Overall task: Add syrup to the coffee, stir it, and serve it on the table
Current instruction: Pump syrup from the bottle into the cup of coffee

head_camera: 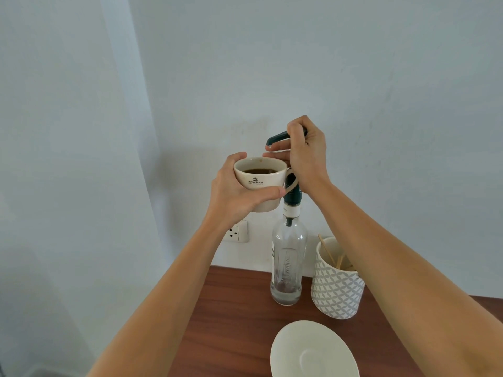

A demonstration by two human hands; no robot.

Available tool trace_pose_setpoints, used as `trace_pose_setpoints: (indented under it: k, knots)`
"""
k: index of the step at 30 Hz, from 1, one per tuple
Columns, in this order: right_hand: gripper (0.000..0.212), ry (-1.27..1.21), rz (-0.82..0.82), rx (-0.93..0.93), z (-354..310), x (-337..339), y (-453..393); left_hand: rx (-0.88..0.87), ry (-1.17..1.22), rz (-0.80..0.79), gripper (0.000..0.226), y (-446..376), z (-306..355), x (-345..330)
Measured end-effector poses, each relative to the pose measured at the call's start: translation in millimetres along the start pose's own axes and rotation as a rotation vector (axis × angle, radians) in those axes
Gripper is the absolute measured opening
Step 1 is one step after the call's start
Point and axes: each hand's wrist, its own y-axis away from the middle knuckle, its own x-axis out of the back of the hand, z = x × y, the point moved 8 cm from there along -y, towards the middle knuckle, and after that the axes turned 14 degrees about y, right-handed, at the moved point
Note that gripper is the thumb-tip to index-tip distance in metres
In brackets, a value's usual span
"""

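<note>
My left hand (pixel 234 191) grips a cream coffee cup (pixel 258 180) with dark coffee inside, held in the air against the wall. Just above and to the right of the cup's rim is the dark green pump spout (pixel 275 138) of a clear glass syrup bottle (pixel 288 262). My right hand (pixel 304 156) is closed over the pump head. The bottle stands on the wooden table (pixel 236 317) and is nearly empty, with a little liquid at its bottom. The cup's handle points right, in front of the bottle's neck.
A white saucer (pixel 313 352) lies near the table's front edge. A patterned ceramic holder (pixel 336 284) with wooden stir sticks (pixel 326 251) stands right of the bottle. A wall socket (pixel 236 232) sits behind, left of the bottle.
</note>
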Motion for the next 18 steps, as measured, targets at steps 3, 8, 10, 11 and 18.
trace_pose_setpoints:
  k: [3,8,10,11,18]
  knots:
    - [0.014,0.005,0.000,0.001,0.0,0.0,0.1,-0.001,-0.003,-0.001,0.101,-0.6,-1.2,-0.3]
    - [0.014,0.004,-0.005,-0.002,0.5,-0.6,0.1,-0.001,-0.011,0.004,0.106,-0.2,-1.0,-0.8]
    - [0.015,0.004,-0.005,-0.003,0.4,-0.8,0.4,0.001,-0.009,0.002,0.102,0.1,-1.3,-0.4]
    - [0.014,0.004,-0.004,-0.002,0.2,-0.7,0.6,0.003,-0.008,0.001,0.101,0.1,-1.7,-0.2]
    - [0.015,0.009,-0.007,0.007,-0.3,-0.8,0.0,-0.001,0.000,0.001,0.105,0.3,-1.1,0.2]
